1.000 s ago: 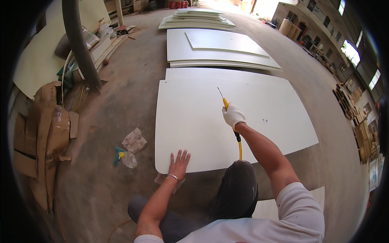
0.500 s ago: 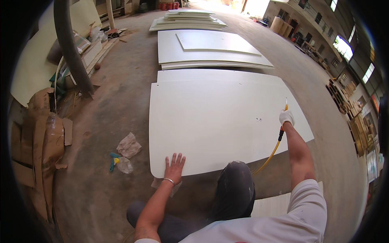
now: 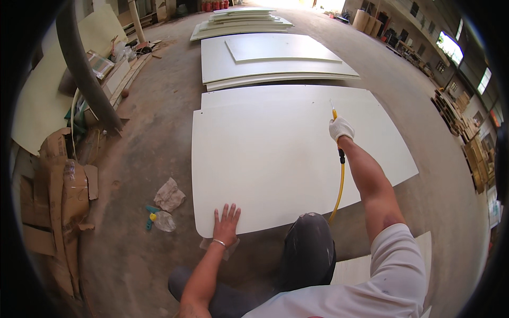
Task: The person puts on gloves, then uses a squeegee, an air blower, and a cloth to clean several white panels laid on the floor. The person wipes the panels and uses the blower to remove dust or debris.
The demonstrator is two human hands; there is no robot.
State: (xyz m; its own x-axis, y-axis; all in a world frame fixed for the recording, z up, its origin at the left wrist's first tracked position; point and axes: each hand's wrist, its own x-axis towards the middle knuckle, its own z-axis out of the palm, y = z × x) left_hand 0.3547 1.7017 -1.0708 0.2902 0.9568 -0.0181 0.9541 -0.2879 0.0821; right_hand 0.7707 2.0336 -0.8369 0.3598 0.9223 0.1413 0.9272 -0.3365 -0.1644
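A large white panel (image 3: 254,159) lies flat in front of me. My left hand (image 3: 227,225) rests on its near left corner, bare, the fingers spread; a silvery band circles the wrist. In a white glove, my right hand (image 3: 340,129) is closed around a yellow air blow gun (image 3: 334,113) with a thin metal nozzle. Its tip points away from me, above the panel's far part. From the blow gun's lower end a yellow hose (image 3: 339,188) runs down past the near edge beside my knee.
More white panels (image 3: 238,71) are stacked beyond, with another stack (image 3: 238,29) farther off. At left lie a crumpled cloth (image 3: 169,195), a teal tool (image 3: 149,217) and a clear bottle (image 3: 165,221). Folded cardboard (image 3: 74,196) and a dark post (image 3: 85,69) stand farther left. Wooden pallets (image 3: 474,161) are at right.
My right hand has swept the blow gun left and slightly farther away over the panel. Small dark marks near the panel's middle no longer show. My left hand has stayed on the corner.
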